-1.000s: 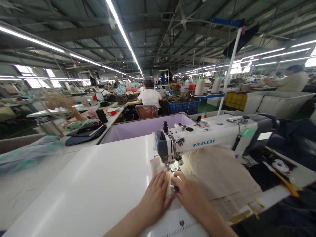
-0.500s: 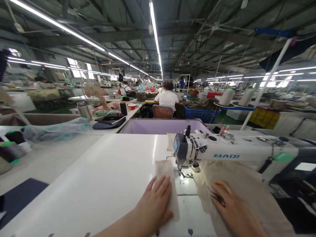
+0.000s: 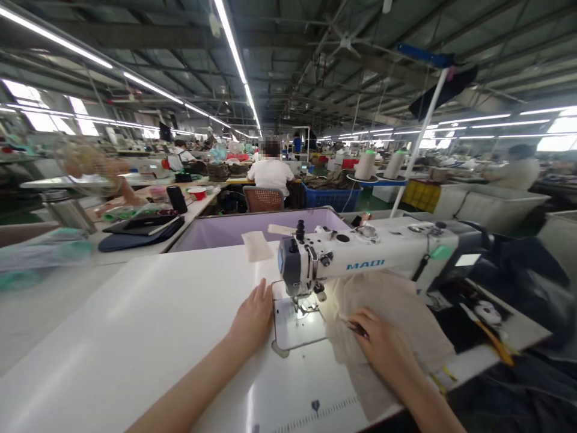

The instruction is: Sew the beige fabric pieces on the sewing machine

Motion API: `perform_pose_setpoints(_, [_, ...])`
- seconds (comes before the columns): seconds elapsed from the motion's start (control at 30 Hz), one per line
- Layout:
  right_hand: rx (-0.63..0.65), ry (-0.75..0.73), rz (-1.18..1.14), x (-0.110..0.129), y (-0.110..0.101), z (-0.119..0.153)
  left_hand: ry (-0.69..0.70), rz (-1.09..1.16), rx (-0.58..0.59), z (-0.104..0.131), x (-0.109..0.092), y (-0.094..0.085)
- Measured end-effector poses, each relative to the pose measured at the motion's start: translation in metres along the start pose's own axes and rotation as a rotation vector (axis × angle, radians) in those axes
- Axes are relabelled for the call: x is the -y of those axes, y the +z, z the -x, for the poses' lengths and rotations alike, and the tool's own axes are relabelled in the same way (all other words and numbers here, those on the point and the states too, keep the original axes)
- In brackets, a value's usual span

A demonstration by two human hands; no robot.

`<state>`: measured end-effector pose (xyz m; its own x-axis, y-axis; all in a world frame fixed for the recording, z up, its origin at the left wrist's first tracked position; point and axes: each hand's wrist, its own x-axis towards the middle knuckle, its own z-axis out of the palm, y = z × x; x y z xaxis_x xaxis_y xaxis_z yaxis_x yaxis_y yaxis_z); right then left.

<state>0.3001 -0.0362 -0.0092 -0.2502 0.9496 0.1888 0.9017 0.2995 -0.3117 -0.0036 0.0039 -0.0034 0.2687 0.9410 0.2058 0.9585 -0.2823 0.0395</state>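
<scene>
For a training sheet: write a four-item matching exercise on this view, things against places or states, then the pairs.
Things
1. Left hand
2. Right hand
3. Small cloth piece
4. Thread cones

Places or states
A. Green on top
B. At the white tabletop's far edge
C. Holding a small tool
D. Just left of the metal plate

Pairs: 1-D, 2-C, 3-B, 4-A

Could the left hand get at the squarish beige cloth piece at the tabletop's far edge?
Probably yes: nothing visible blocks the white tabletop between the left hand and the cloth piece.
</scene>
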Motion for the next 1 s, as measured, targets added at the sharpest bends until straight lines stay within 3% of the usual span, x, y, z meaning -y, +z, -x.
perform_pose_setpoints(0.3, [-0.099,0.060,-0.068,0.007,-0.001,0.000,0.225,0.038,0.078,0.052,-0.040,-0.012])
perform_pose_setpoints(0.47, [-0.236,0.064,-0.188,0.002,0.007,-0.010,0.260,0.118,0.091,0.056,-0.048,-0.019])
perform_pose_setpoints(0.57, [-0.322,0.095,-0.219,0.000,0.004,-0.009,0.302,0.163,0.041,0.056,-0.053,-0.015])
perform_pose_setpoints(0.63, [-0.375,0.031,-0.241,0.008,0.000,0.000,0.346,0.205,-0.056,0.055,-0.057,-0.011])
perform_pose_setpoints(0.77, [-0.348,-0.369,-0.326,0.049,0.006,0.028,0.490,0.290,-0.203,0.051,-0.067,-0.011])
perform_pose_setpoints(0.87, [-0.360,-0.623,-0.469,0.083,0.019,0.045,0.656,0.312,-0.115,0.050,-0.071,-0.018])
perform_pose_setpoints(1.0, [-0.224,-0.677,-0.494,0.095,0.024,0.055,0.658,0.266,-0.028,0.064,-0.050,-0.023])
